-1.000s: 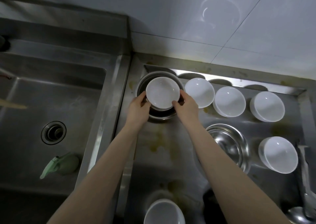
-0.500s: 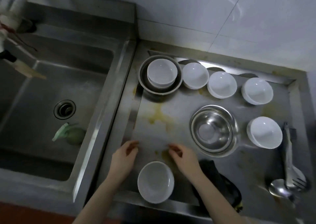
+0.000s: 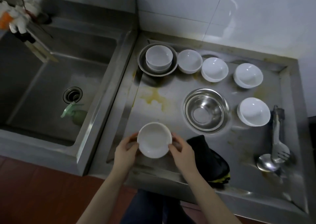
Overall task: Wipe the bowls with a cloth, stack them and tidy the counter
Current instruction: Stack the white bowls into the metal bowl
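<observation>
Both hands, left hand (image 3: 125,151) and right hand (image 3: 183,151), clamp fingers on a white bowl (image 3: 154,140) at the counter's (image 3: 171,107) six o'clock edge, cloth (image 3: 207,158) at its three o'clock; smooth bowl could slip and fall off the edge

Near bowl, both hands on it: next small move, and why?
Probably free the right hand and reach for the black cloth just beside it. The left hand can keep the bowl, and the stack in the metal pan waits at the back.
</observation>
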Demonstrator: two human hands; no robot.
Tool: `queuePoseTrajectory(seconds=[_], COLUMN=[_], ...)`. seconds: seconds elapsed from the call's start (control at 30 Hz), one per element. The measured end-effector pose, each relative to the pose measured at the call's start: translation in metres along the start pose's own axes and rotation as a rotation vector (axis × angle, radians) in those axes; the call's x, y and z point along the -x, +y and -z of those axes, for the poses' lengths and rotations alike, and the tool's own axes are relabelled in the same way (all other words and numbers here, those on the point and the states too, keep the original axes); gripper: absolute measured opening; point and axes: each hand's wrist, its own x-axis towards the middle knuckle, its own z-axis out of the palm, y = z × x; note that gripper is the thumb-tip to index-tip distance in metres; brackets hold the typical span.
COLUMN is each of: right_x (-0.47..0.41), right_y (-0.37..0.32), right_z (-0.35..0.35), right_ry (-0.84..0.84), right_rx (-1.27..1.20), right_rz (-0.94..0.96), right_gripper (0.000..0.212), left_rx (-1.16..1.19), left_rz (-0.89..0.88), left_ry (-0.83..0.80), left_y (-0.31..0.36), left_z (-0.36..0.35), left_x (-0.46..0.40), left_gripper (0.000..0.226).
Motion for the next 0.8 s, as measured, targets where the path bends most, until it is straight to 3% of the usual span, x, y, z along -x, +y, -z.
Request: queuePoseTrajectory(seconds=[0.13, 0.4, 0.6, 0.8], right_x=[-0.049, -0.198, -0.261, -0.285], right_y=[-0.057, -0.164, -0.187, -0.184], right_z=[0.012, 0.008, -0.002, -0.009], right_ry=[0.088, 0.250, 0.265, 0.295], right_rx=[-0.073, -0.048, 0.006, 0.112], right_rz=[0.121, 0.153, 0.115, 0.098], right_gripper=[0.036, 0.035, 0.038, 0.038], left_rx=[0.105, 0.099, 0.026, -0.047], left_rz=[-0.146, -0.291, -0.225, -0.279], left_ry=[-0.054, -0.096, -0.094, -0.146], left_y=[0.065, 0.195, 0.221, 0.221], left_z=[-0.012, -0.046, -0.063, -0.072], left_x=[-0.040, -0.165, -0.232, -0.250], left_gripper=[0.028, 0.029, 0.041, 0.047])
